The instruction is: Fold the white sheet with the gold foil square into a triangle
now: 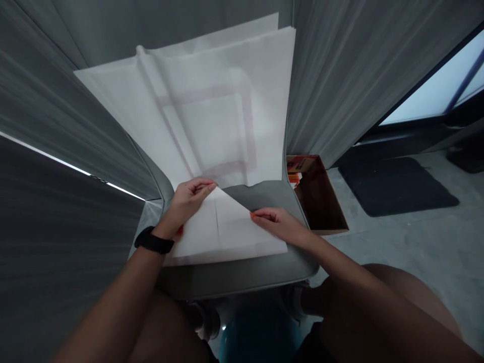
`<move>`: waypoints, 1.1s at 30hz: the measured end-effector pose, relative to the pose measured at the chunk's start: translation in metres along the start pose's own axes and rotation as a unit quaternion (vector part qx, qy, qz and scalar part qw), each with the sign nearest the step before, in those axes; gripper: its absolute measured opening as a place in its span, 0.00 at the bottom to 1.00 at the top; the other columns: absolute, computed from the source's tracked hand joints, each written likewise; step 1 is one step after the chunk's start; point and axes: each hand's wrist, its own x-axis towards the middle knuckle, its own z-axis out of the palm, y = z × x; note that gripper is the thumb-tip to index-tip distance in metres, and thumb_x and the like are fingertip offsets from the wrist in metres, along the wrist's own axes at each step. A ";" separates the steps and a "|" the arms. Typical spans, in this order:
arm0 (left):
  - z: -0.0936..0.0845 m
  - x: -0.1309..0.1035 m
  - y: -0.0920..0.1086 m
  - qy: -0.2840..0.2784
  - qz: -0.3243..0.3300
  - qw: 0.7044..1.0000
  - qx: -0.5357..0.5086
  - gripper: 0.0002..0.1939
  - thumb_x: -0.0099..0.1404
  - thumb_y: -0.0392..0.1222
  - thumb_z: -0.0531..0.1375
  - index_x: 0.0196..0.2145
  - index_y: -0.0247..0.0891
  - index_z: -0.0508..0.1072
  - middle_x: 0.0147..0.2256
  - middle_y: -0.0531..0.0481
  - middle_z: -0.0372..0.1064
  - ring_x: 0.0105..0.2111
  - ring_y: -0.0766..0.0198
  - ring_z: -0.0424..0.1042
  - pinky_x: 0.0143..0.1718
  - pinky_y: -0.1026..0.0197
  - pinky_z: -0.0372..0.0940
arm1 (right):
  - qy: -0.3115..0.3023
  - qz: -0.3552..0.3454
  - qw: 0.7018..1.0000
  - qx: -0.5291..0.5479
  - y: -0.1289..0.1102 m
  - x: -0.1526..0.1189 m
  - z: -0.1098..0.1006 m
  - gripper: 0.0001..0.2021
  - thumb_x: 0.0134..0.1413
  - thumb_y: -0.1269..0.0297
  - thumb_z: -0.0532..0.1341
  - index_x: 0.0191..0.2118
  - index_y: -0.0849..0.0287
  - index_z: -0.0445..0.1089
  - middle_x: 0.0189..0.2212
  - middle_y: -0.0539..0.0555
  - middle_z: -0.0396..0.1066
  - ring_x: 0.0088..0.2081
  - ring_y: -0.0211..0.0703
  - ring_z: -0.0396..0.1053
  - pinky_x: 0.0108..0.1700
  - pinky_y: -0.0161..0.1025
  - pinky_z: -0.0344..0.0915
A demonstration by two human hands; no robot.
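A white sheet of paper lies on the grey chair seat, its upper right side forming a slanted edge and a crease running down its middle. At the peak of that slant, my left hand pinches the paper between thumb and fingers. Lower along the same edge, my right hand grips the paper, with a bit of orange showing at the fingertips. Another orange bit peeks out beside my left wrist. Behind, large white sheets lean on the chair back, a faint pinkish frame shape showing through them.
An open cardboard box with orange and white items stands on the floor right of the chair. Grey curtains hang on both sides. Farther right lies a dark mat. A blue rounded object is below, between my legs.
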 end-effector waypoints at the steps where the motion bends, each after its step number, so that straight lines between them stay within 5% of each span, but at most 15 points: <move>1: 0.000 0.000 0.000 -0.002 -0.002 1.000 -0.001 0.18 0.61 0.57 0.67 0.36 0.38 0.81 0.30 0.48 0.76 0.31 0.62 0.70 0.30 0.63 0.64 | 0.005 0.000 1.000 -0.011 0.000 0.000 0.000 0.20 0.66 0.47 0.60 0.44 0.59 0.80 0.37 0.55 0.79 0.35 0.41 0.69 0.34 0.36 0.63; 21: 0.001 0.002 -0.004 -0.017 -0.006 1.000 -0.009 0.15 0.64 0.54 0.65 0.33 0.39 0.80 0.26 0.52 0.71 0.27 0.64 0.67 0.27 0.63 0.61 | 0.044 -0.020 0.992 -0.116 -0.009 -0.001 0.004 0.20 0.69 0.50 0.53 0.31 0.58 0.69 0.26 0.50 0.68 0.29 0.37 0.61 0.32 0.36 0.53; 33: 0.001 0.001 0.000 -0.013 -0.011 1.000 -0.016 0.14 0.62 0.53 0.66 0.33 0.39 0.81 0.26 0.50 0.73 0.28 0.63 0.68 0.27 0.63 0.62 | 0.051 -0.023 0.989 -0.136 -0.006 0.000 0.008 0.19 0.70 0.51 0.52 0.33 0.58 0.71 0.28 0.51 0.71 0.31 0.39 0.64 0.33 0.37 0.53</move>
